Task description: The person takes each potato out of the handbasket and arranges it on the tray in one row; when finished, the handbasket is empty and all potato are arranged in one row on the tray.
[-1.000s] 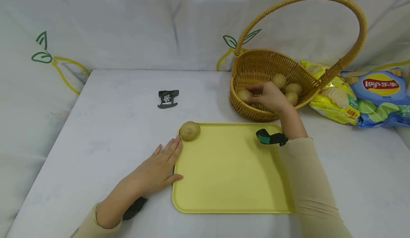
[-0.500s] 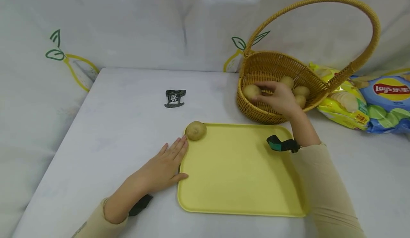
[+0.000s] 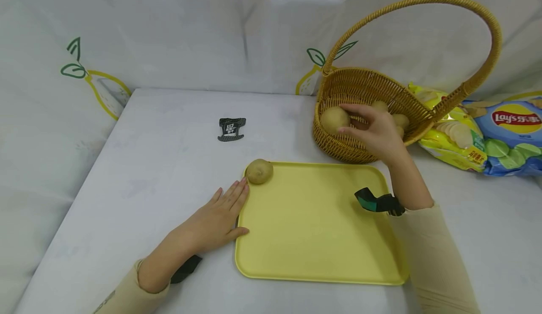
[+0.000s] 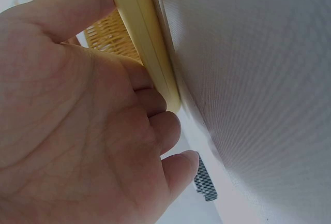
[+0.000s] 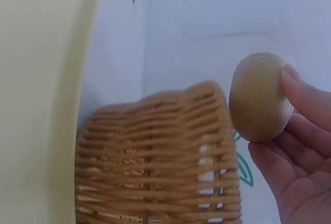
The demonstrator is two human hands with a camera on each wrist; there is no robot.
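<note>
My right hand (image 3: 374,130) pinches a potato (image 3: 334,120) between thumb and fingers, over the left side of the wicker basket (image 3: 351,156). In the right wrist view that potato (image 5: 260,97) appears beside the basket's rim (image 5: 209,92). Several other potatoes (image 3: 400,121) lie in the basket, partly hidden by the hand. My left hand (image 3: 216,220) lies with straight fingers along the left edge of the yellow tray (image 3: 317,220); its fingertips and thumb touch the rim, as the left wrist view also shows. Another potato (image 3: 259,171) sits in the tray's back left corner, next to those fingertips.
A yellow chip bag (image 3: 459,137) and a blue Lay's bag (image 3: 514,130) lie right of the basket. A small black packet with white lettering (image 3: 231,129) is behind the tray. The tall basket handle (image 3: 423,1) arches above. A white cloth wall (image 3: 178,36) stands behind the table.
The right hand has raised a potato from the basket's bottom to about rim height. The left hand and the tray potato hold their places; the whole view has shifted slightly.
</note>
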